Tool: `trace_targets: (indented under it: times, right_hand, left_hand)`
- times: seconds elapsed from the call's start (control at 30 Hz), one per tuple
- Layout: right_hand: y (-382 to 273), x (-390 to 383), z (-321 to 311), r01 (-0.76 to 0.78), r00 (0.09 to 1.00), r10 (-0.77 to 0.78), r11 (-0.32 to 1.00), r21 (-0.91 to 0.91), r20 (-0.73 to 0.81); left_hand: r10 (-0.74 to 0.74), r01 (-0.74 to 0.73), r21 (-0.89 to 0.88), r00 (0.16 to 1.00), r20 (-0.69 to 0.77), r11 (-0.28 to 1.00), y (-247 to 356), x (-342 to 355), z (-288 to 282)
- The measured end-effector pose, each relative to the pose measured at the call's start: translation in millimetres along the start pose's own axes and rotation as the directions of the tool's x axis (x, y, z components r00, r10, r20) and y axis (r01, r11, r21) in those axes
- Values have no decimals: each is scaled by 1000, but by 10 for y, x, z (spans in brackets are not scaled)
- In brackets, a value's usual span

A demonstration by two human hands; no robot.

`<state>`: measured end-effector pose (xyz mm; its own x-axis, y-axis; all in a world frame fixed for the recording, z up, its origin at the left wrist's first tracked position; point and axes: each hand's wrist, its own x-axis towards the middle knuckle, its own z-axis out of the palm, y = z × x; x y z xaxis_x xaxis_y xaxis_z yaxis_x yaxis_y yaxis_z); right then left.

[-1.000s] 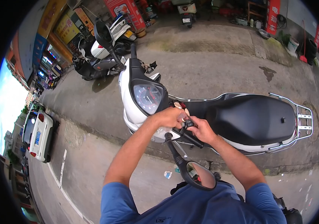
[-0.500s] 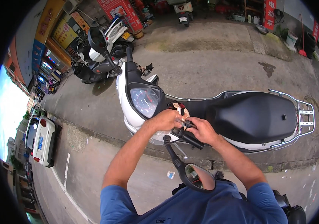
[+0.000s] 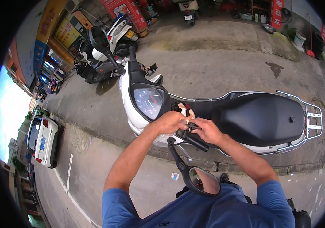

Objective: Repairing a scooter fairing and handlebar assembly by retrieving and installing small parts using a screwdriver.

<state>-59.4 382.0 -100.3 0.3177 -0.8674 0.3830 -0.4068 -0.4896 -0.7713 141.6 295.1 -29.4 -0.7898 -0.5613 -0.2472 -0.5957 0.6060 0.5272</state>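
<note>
A white scooter [image 3: 129, 110] with a black seat [image 3: 261, 119] stands side-on before me. Both my hands meet just behind its instrument panel [image 3: 148, 102], above the near handlebar grip [image 3: 197, 143]. My left hand [image 3: 172, 122] is closed in a pinch, with a small dark piece at its fingertips. Closed opposite it, my right hand [image 3: 207, 130] pinches a small dark part too slight to name. The fingers hide most of what lies between them. Behind the hands, a red and pale-orange item [image 3: 181, 107] sits in the footwell area.
The near mirror [image 3: 204, 180] stands up close to my chest. The far mirror [image 3: 100, 38] rises beyond the panel. A metal rack [image 3: 313, 121] sits behind the seat. Parked scooters [image 3: 105, 57] stand at the far left, and a white car [image 3: 43, 141] is on the left.
Both hands stay at the same spot by the handlebar. The fingers of my right hand have shifted slightly around the small dark part. The whole view has moved a little.
</note>
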Motion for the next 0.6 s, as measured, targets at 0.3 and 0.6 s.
trace_targets:
  times: [0.3,0.6]
  right_hand:
    - [-70,35,35,-27,999,28,999,24,-28]
    - [-62,9,78,-210,975,220,959,190,-36]
  left_hand:
    - [-3,3,7,1000,-22,1000,-10,7,6]
    - [-26,30,34,994,-110,999,75,-34,35]
